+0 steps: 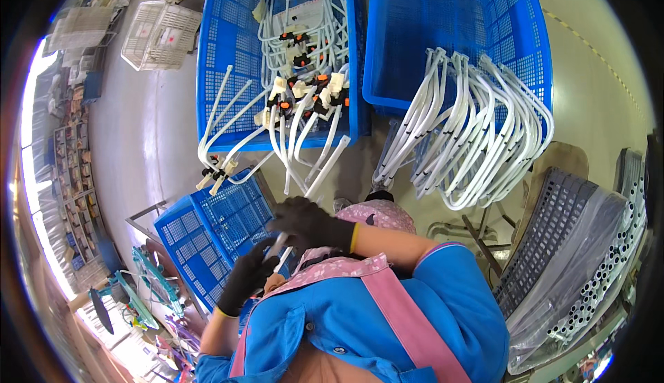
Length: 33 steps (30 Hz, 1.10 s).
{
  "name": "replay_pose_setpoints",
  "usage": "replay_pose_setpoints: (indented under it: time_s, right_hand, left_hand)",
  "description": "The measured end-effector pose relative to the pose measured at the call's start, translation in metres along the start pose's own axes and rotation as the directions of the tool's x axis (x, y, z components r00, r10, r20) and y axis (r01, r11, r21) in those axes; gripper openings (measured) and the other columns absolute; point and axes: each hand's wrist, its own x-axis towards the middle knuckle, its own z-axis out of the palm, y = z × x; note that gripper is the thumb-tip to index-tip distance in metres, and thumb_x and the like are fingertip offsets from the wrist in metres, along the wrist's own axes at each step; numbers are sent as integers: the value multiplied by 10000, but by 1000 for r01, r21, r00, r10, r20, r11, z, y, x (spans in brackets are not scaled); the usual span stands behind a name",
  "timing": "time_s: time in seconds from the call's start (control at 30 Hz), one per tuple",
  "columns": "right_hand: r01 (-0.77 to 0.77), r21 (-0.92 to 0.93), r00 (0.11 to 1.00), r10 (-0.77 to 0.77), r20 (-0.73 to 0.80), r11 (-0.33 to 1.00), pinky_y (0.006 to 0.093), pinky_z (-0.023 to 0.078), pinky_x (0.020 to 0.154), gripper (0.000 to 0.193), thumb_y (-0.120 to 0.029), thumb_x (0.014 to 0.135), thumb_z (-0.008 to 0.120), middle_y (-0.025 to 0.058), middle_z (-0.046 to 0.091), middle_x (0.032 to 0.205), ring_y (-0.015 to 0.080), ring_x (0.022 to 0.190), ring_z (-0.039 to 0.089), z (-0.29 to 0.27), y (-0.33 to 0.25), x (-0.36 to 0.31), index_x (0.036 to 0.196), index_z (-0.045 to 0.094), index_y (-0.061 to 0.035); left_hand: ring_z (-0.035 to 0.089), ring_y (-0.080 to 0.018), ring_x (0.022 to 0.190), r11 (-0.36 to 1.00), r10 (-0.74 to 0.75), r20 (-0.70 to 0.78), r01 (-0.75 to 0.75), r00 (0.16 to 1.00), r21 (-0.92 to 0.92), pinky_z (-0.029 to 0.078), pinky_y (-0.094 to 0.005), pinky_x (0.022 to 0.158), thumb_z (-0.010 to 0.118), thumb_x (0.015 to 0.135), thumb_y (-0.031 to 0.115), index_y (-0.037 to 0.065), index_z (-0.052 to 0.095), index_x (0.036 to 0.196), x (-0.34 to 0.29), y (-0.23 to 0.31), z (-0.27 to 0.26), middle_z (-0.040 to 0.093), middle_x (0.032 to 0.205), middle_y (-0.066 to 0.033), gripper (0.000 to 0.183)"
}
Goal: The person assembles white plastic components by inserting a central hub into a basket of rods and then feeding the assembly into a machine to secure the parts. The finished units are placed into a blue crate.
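Note:
A long white tube point(319, 174) slants from my chest up toward a blue crate. My right hand point(309, 222), in a black glove, is closed round the tube's lower part. Just below it my left hand point(247, 277), also black-gloved, pinches the tube's near end. The blue crate point(216, 51) beyond holds several white tubes point(299, 110) fitted with white, black and orange connectors; some hang over its front edge.
A second blue crate point(456, 30) at the upper right has a bundle of bent white tubes point(477, 141) draped over its rim. A small blue crate point(207, 227) sits by my left hand. A grey perforated crate point(553, 210) with bagged tubes stands right. White baskets point(160, 34) lie far left.

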Motion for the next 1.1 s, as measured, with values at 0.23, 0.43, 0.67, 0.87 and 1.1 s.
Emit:
replay_pose_setpoints:
  time_s: [0.23, 0.43, 0.67, 0.87, 1.1]
  right_hand:
    - [-993, 45, 23, 553, -833, 109, 435, 474, 824, 571, -470, 836, 656, 223, 610, 1047, 360, 982, 596, -150, 138, -133, 1062, 565, 46]
    - [-1000, 0, -8, 608, -794, -12, 502, 478, 741, 474, -505, 888, 539, 194, 663, 876, 401, 867, 630, -145, 197, -145, 863, 590, -34]
    - [-848, 197, -12, 354, -935, 492, 431, 438, 606, 455, -401, 959, 495, 180, 559, 701, 321, 646, 557, -115, 131, -135, 863, 546, 41]
    - [-507, 450, -75, 482, -873, 735, 240, 281, 426, 242, -295, 955, 550, -14, 459, 611, 58, 461, 354, -95, -66, -99, 861, 514, -76]
    - [-513, 381, -238, 299, -924, 769, 189, 315, 450, 66, -79, 892, 580, -38, 467, 617, 30, 521, 417, 48, -300, -180, 939, 567, -34]
  left_hand:
    - [606, -159, 891, 968, -35, 30, 41, 999, -246, 478, -299, 811, 646, 883, 180, 22, 619, 1198, -9, -41, 44, 678, 993, -100, 354]
    - [534, -83, 762, 967, -146, -142, 111, 979, -228, 448, -267, 661, 619, 922, 221, 3, 629, 1150, -15, -51, 33, 610, 833, -7, 316]
    - [550, -100, 721, 983, 55, -153, -80, 987, -165, 459, -274, 650, 637, 904, 177, 9, 628, 1084, -18, -102, 5, 624, 801, -22, 246]
    - [603, -165, 676, 897, 440, -116, -430, 891, 101, 473, -320, 622, 650, 842, 98, 1, 637, 974, -5, -151, -33, 637, 742, -133, 164]
    - [607, -168, 655, 754, 645, 46, -646, 763, 119, 469, -310, 601, 667, 835, 107, 2, 626, 956, -13, -152, -68, 642, 742, -126, 165]
